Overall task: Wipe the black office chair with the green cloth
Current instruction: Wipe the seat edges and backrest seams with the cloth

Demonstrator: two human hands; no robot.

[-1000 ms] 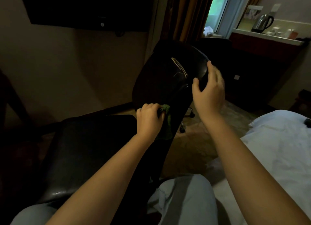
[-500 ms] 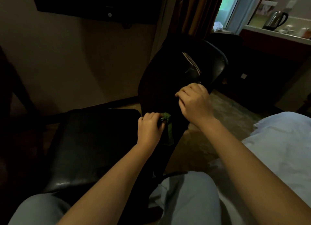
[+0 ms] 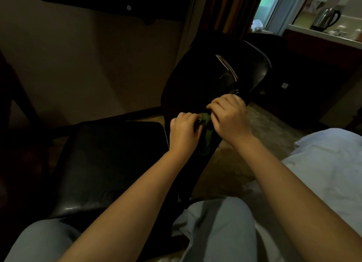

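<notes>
Both fists meet at the green cloth (image 3: 208,140), bunched against the lower back of the black office chair (image 3: 205,79). My left hand (image 3: 184,132) grips it tight; my right hand (image 3: 229,118), fingers curled, pinches its top.

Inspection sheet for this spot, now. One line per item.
Surface: chair back, black and glossy.
Job's things: green cloth hangs against the chair back.
Clutter: nothing seen.
Grips: left hand holds the cloth; right hand has its fingers curled at the cloth's top, hold unclear.
Cables: nothing seen.
Surroundings: kettle on a counter, curtain, white bedding; the room is dim.
</notes>
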